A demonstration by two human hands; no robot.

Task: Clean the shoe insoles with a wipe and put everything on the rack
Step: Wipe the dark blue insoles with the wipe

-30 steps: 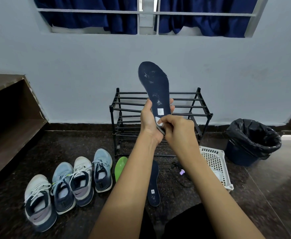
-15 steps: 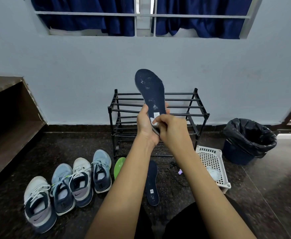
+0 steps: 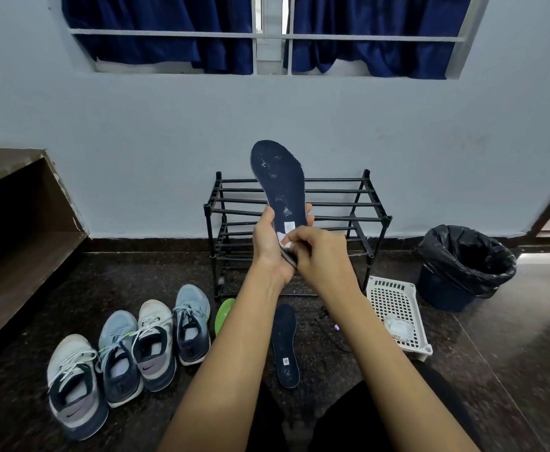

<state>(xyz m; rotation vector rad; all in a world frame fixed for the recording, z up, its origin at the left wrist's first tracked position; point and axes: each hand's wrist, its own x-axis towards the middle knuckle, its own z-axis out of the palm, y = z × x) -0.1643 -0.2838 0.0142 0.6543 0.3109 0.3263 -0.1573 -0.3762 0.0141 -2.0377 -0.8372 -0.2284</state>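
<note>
Forearms rise side by side from the bottom of the view and meet in front of the black rack (image 3: 338,190). The left hand (image 3: 267,247) grips the heel end of a dark blue insole (image 3: 280,177), with its thumb along the left edge and its fingers wrapped behind, tips showing at the right edge. The insole stands nearly upright, toe up, flecked with white. The right hand (image 3: 320,259) bends at the wrist, fingers curled close together, pinching a white wipe (image 3: 285,243) against the insole by its small label. On the floor below lie a second blue insole (image 3: 285,345) and a green insole (image 3: 224,313), beside a row of shoes (image 3: 156,340). A white basket (image 3: 394,308) sits right of the rack.
</note>
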